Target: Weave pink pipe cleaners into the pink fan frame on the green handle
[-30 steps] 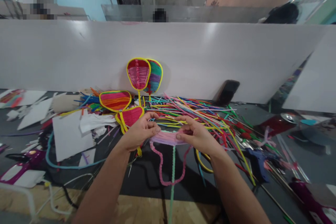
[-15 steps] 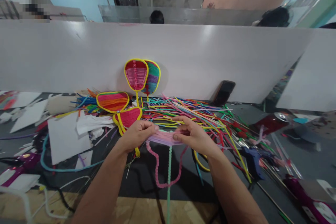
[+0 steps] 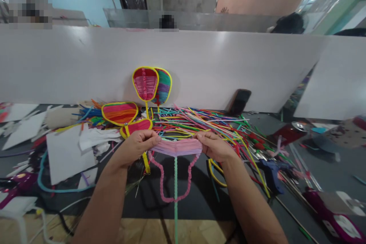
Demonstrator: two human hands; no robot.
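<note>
Between my hands is a pipe-cleaner fan (image 3: pixel 175 147) with pink and lilac rows across its upper part. A twisted pink outline (image 3: pixel 162 183) hangs open below the rows, and a mint-green stem (image 3: pixel 175 194) runs down its middle. My left hand (image 3: pixel 140 145) pinches the fan's upper left corner. The upper right corner is pinched by my right hand (image 3: pixel 215 146). Behind them lies a heap of loose coloured pipe cleaners (image 3: pixel 197 120). Two yellow-rimmed fans (image 3: pixel 145 84) lean upright against the white partition.
More yellow-rimmed fans (image 3: pixel 120 113) lie left of the heap. White card (image 3: pixel 70 156) and paper scraps cover the left side. At right are a phone (image 3: pixel 239 102), a red can (image 3: pixel 290 133), a blue glue gun (image 3: pixel 271 173) and a purple tool (image 3: pixel 328 213). A white partition (image 3: pixel 200 65) crosses behind.
My right hand has moved outward from the middle of the rows to the right corner, its fingers now closed there. The rows show more fully, and the view has shifted slightly.
</note>
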